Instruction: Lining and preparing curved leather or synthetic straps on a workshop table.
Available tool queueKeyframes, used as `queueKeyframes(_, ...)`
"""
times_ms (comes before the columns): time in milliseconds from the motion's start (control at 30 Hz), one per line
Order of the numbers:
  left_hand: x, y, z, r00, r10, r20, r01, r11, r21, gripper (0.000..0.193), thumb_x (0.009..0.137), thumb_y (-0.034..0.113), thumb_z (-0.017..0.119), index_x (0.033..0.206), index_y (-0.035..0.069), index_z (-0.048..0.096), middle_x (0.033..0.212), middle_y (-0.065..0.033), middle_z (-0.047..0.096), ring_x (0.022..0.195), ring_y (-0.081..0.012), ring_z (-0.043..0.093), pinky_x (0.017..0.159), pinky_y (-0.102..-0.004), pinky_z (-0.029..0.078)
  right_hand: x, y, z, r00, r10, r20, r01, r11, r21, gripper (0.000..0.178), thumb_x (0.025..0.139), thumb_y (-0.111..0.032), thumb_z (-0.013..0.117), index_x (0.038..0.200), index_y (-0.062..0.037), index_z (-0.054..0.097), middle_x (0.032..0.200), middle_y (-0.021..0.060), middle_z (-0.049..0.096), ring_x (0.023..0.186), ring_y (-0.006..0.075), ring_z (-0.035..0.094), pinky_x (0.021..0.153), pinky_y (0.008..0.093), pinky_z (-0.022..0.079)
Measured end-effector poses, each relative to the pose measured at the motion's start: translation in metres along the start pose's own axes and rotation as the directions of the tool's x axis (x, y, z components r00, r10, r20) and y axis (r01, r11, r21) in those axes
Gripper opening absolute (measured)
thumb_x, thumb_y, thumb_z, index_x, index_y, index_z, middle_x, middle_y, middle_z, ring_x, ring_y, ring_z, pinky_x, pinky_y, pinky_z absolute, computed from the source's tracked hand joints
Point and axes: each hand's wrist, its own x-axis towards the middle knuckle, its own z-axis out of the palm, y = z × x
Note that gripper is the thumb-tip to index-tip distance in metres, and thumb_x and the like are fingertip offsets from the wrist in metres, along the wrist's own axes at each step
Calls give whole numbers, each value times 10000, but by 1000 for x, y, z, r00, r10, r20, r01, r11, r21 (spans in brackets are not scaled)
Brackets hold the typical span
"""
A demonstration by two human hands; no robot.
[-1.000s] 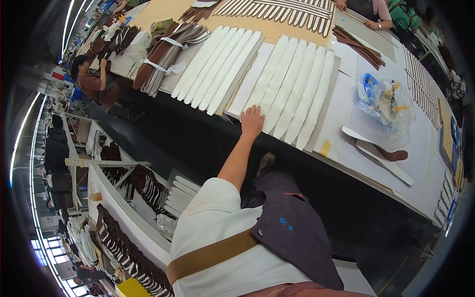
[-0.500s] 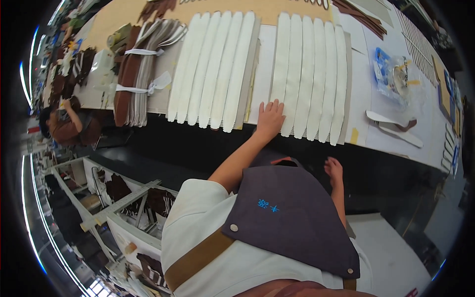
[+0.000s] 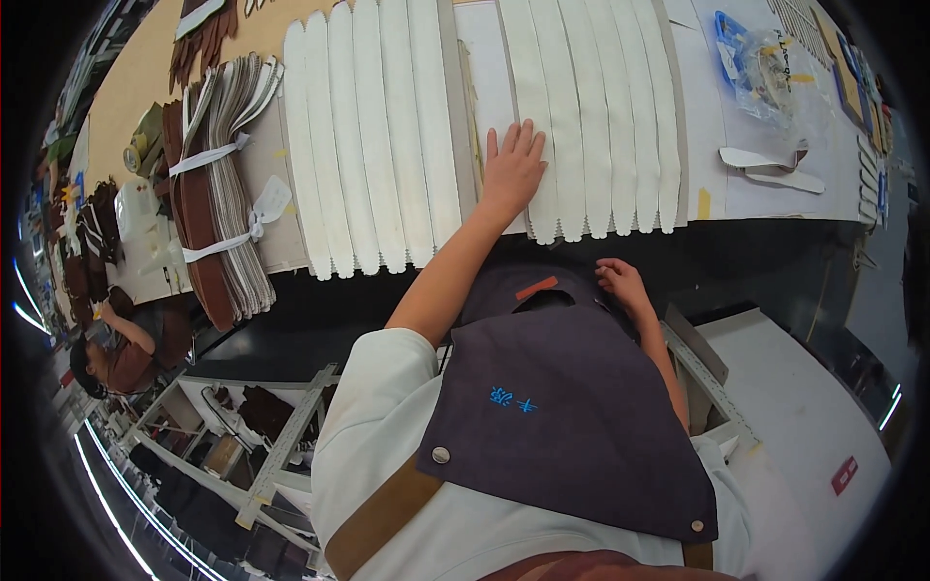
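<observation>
Before the worktable (image 3: 738,202), the right hand (image 3: 625,282) hangs, fingers loosely half-curled, apparently empty; at the worktable's front, the left hand (image 3: 513,179) rests, fingers slightly spread, across the left edge of the right-hand white zigzag-ended strips (image 3: 603,126), likely light, pliant, best lifted by both long sides

The left forearm (image 3: 446,274) is slanting forward and rightward, the left hand (image 3: 513,176) lying palm-down with fingers (image 3: 525,137) spreading slightly. The right forearm (image 3: 664,358) is angling forward and inward, the right hand (image 3: 625,284) bending its fingers loosely.
</observation>
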Motion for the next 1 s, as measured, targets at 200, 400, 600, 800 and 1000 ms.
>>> queueKeyframes(200,0,4,-1,996,-78,-44,63,957,-282,464,777,181,602,1197,45,459,1282,-157,417,1182,-298,392,978,-422,320,0,-24,10,998,46,44,-59,936,347,321,855,-162,533,1155,-47,519,1017,60,603,812,133,579,726,261,467)
queueKeyframes(400,-43,9,-16,967,-252,46,229,768,-598,487,755,111,605,1190,-18,426,1214,-213,419,1113,-360,434,925,-401,379,18,-3,-46,964,35,-264,158,724,672,393,846,-120,523,1218,-37,431,1098,103,565,903,194,574,795,330,471)
queueKeyframes(600,-77,25,-24,699,-383,604,698,183,-692,647,790,152,604,1320,-34,283,1313,-174,358,1078,-234,486,881,-318,420,32,7,-86,913,74,-401,304,531,791,450,827,-92,509,1253,-5,395,1147,146,531,1009,269,544,858,375,457)
queueKeyframes(800,-70,28,-25,624,-376,685,749,39,-661,666,769,136,601,1323,-40,275,1200,-170,468,1025,-216,514,828,-315,431,38,9,-63,971,-56,-231,228,493,839,438,821,-73,507,1246,-25,411,1147,113,534,1019,248,541,898,379,432)
queueKeyframes(1000,-59,23,-6,629,-121,768,765,-82,-639,452,769,75,596,1186,-25,454,968,-79,587,832,-139,547,739,-264,420,33,-5,-27,973,-210,-92,188,501,845,264,826,-90,500,1089,-66,490,1039,55,555,1024,213,516,940,371,391)
